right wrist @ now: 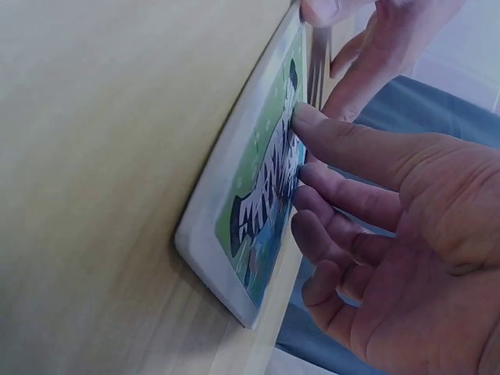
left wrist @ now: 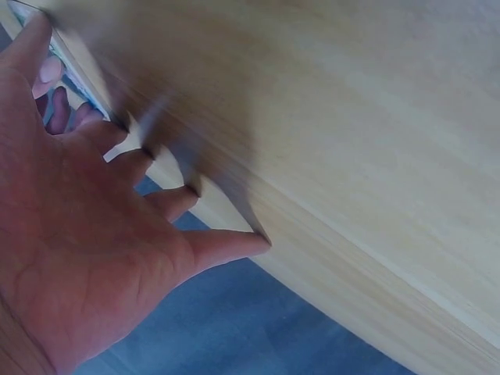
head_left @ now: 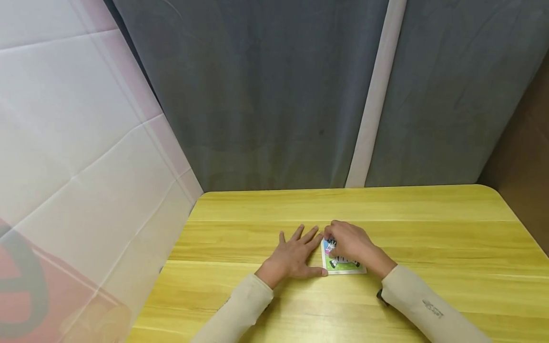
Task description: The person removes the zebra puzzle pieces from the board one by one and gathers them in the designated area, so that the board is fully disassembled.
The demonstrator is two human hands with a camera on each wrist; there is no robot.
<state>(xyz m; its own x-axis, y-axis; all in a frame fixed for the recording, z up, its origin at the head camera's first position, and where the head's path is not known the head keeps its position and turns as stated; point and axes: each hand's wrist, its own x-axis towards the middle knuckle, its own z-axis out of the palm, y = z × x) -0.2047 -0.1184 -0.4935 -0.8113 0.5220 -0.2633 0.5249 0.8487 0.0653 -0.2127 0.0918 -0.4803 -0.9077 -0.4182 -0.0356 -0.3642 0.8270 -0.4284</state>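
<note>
Board: the white-bordered picture board (head_left: 343,267) lay flat on the yellow wood-grain table (head_left: 240,228), between your two hands, partly under the right one.
Picture: a black-and-white striped zebra (right wrist: 269,176) on green ground, blue toward the far side, a pink patch near its head.
Left hand: your left hand (head_left: 295,256) lay spread beside the board's left edge, grasping nothing. Its thumb touched the near left corner; the index fingertip sat close by the far left corner; the other fingers fanned out over the table.
Right hand: your right hand (head_left: 349,240) arched over the board with fingers bent, their tips by the far left part. The right wrist view showed the thumb tip on the picture and the fingers along the board's far side. You may or may not have had something pinched there; could not tell.
Sleeves: you wore pale beige sleeves (head_left: 429,305), the right one with dark lettering, too small to read.
Backdrop: a grey curtain (head_left: 266,95) with a pale upright strip (head_left: 377,90) stood behind the table; a white creased sheet (head_left: 86,95) rose at left.
</note>
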